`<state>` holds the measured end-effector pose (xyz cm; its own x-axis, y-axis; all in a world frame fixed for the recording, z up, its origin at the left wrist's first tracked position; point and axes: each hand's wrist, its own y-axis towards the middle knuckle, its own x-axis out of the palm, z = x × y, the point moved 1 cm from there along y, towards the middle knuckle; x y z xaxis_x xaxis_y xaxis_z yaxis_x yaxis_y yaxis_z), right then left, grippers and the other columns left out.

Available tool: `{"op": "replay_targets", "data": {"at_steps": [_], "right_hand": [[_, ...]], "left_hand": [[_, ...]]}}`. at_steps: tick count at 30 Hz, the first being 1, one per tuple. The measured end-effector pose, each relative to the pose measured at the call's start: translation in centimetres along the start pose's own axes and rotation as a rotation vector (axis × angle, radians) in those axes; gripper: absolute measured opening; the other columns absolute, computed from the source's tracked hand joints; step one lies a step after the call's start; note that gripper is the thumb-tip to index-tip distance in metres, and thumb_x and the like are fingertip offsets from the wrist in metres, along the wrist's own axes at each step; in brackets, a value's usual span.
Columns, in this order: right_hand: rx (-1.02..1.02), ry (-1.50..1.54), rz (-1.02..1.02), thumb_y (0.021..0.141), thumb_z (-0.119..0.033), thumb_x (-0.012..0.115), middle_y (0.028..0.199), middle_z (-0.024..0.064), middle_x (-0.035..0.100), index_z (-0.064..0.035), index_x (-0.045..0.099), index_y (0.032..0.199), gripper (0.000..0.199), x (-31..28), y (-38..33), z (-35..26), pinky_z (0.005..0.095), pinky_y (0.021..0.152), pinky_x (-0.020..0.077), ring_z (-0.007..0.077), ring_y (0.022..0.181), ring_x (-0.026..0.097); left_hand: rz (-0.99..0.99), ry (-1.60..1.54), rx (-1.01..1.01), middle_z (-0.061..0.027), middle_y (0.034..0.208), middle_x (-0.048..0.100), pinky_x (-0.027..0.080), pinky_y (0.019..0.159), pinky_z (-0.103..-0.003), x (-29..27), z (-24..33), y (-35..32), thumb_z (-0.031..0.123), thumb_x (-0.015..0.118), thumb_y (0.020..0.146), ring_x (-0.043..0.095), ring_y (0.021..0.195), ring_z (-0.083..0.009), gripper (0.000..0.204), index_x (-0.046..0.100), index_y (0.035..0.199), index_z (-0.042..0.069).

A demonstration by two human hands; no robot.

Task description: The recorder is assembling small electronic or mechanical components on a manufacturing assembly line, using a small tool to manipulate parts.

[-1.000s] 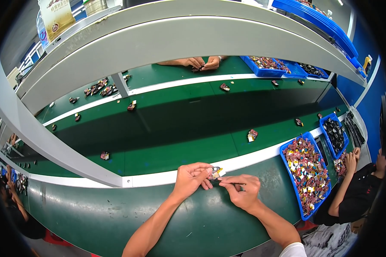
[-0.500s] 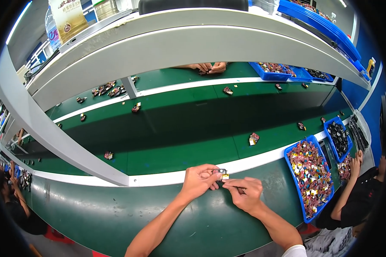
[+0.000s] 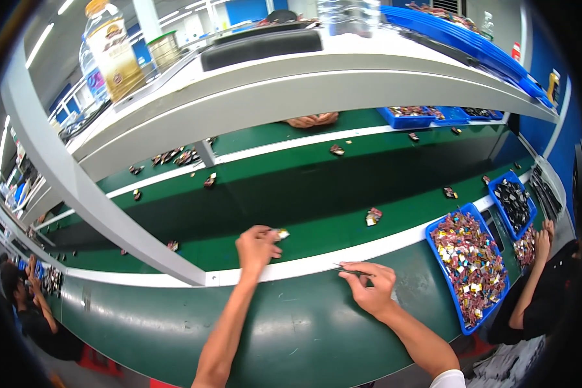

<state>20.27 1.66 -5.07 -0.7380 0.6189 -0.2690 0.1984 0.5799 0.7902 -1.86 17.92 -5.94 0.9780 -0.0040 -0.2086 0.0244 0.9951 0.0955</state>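
Over the near edge of the green belt (image 3: 291, 194), my left hand (image 3: 256, 251) pinches a small electronic part (image 3: 280, 235) with a pale, yellowish tab. Its finer details are blurred. My right hand (image 3: 374, 288) is above the green worktable (image 3: 304, 336), closed around slim dark tweezers (image 3: 355, 269) whose tip points left toward the white rail (image 3: 317, 264). The two hands are well apart. A similar reddish part with a pale tab (image 3: 373, 216) lies on the belt, farther off to the right of my left hand.
A blue tray (image 3: 431, 258) heaped with small reddish parts stands right of my right hand. Behind it is a blue tray of black pieces (image 3: 512, 202). A grey post (image 3: 110, 213) slants down at left, and a shelf beam (image 3: 304, 94) crosses above. Co-workers sit on both sides.
My left hand has moved left and forward over the belt with the part, away from the tweezers. My right hand stays nearly in place. The view has tilted up slightly.
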Motion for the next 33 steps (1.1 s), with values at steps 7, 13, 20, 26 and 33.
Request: {"op": "replay_targets", "data": {"at_steps": [7,13,20,26,33], "right_hand": [[-0.022,0.007,-0.041,0.073,-0.002,0.083,0.084,0.0032,0.077,-0.0058,0.073,0.085,0.017,0.2,0.0,-0.1,0.0237,0.044,0.0396,0.0102,0.039,0.047],[-0.005,0.005,-0.061,0.073,-0.003,0.083,0.082,0.0033,0.076,-0.0074,0.074,0.085,0.015,0.3,-0.5,-0.2,0.0248,0.044,0.0407,0.0121,0.039,0.048],[-0.006,-0.005,-0.104,0.073,-0.005,0.083,0.075,0.0042,0.074,-0.0083,0.074,0.084,0.014,0.7,-1.0,0.3,0.0269,0.044,0.0423,0.0168,0.039,0.051],[0.005,-0.014,-0.116,0.074,-0.006,0.083,0.076,0.0044,0.074,-0.0076,0.073,0.085,0.015,0.4,-0.8,0.3,0.0270,0.045,0.0436,0.0176,0.041,0.055],[0.003,-0.021,-0.135,0.075,-0.006,0.082,0.076,0.0056,0.075,-0.0068,0.073,0.086,0.014,0.3,-0.5,-0.1,0.0283,0.047,0.0471,0.0207,0.047,0.062]], "left_hand": [[0.500,0.819,0.431,-0.0185,0.108,0.063,0.054,0.068,-0.050,-2.0,2.9,2.0,0.018,0.067,0.090,0.068,0.081,-0.0414,0.023,0.068,0.109,0.005],[-0.322,0.150,0.286,-0.0135,0.079,0.072,0.052,0.049,-0.028,8.9,3.5,2.5,0.014,0.066,0.093,0.069,0.058,-0.0147,0.021,0.071,0.100,-0.005],[-0.475,0.419,0.706,-0.0107,0.095,0.072,0.055,0.074,-0.038,17.5,6.8,2.8,0.010,0.070,0.084,0.071,0.084,-0.0280,0.011,0.075,0.093,0.006],[-0.595,0.743,0.711,-0.0120,0.091,0.074,0.056,0.080,-0.043,19.9,7.4,3.4,0.007,0.074,0.078,0.071,0.087,-0.0308,0.014,0.076,0.092,0.006],[-0.585,0.815,0.689,-0.0100,0.095,0.071,0.054,0.086,-0.045,19.2,6.7,3.4,0.007,0.075,0.077,0.069,0.094,-0.0321,0.012,0.074,0.089,0.008]]}}
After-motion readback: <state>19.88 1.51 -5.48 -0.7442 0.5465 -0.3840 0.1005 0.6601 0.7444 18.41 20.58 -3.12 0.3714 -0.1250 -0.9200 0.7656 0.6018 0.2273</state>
